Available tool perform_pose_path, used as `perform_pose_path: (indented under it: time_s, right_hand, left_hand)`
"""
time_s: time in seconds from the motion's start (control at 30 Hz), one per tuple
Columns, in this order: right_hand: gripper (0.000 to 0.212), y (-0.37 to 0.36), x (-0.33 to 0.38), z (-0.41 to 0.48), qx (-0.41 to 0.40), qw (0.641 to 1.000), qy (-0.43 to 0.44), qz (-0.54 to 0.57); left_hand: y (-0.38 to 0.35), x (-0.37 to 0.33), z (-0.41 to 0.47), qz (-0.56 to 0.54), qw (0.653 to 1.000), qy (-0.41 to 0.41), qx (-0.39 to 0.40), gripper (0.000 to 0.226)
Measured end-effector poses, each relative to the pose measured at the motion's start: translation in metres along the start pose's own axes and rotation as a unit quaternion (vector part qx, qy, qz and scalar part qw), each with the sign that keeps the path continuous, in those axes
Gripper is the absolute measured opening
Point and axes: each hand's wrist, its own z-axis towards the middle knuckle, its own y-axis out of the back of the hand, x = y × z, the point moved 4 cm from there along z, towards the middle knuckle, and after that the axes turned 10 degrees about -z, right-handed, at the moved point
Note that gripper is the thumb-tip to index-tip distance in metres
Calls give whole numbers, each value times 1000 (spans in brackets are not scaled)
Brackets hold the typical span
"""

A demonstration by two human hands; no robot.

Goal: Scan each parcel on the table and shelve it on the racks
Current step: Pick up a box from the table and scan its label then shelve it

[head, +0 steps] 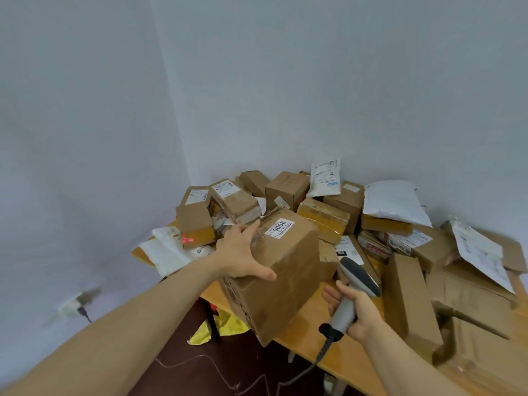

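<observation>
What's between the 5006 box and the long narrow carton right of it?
Head view: the barcode scanner, gripped by the right hand, sits between the 5006 box and the long narrow carton, above bare tabletop.

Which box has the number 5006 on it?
The large cardboard box in front, gripped by the left hand. Its white sticker reads 5006; the other boxes lie unheld behind. The right hand holds the barcode scanner.

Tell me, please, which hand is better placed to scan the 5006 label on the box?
The right hand: it already grips the scanner, whose head sits beside the box. The left hand grips the box, its label facing up.
</observation>
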Motion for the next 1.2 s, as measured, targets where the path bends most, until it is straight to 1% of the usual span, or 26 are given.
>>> perform_pose_path:
  time_s: [0.1,0.2,0.37,0.5,0.6,0.7,0.8,0.9,1.03,1.2]
  right_hand:
    - [21,0,3,-6,-12,1000,10,0]
    - [14,-1,10,-11,-26,999,27,5]
    - [3,-2,18,-21,-51,998,44,9]
    - [17,-1,21,-31,-63,996,45,-40]
    - [15,-3,20,-38,-91,986,85,-109]
    - [22,-9,14,-42,-114,975,110,-157]
    - [23,-9,9,-42,-136,971,122,-155]
    - [20,-5,4,-44,-143,970,129,-151]
    - [21,-3,1,-51,-142,966,115,-181]
    - [28,7,1,-63,-124,960,121,-221]
  left_hand:
    - [-20,-9,7,81,995,-44,24,133]
    - [-32,-14,11,134,987,-80,43,129]
    - [-48,-19,11,198,970,-115,76,133]
    - [-59,-16,7,238,957,-127,103,136]
    - [-61,-5,6,265,952,-128,90,136]
    - [-62,7,3,270,952,-109,93,136]
    - [-64,19,-4,293,947,-74,109,145]
    - [-63,26,-12,267,959,-41,89,153]
    - [-74,28,-28,191,979,-50,59,151]
    - [-82,19,-48,188,981,-47,26,149]
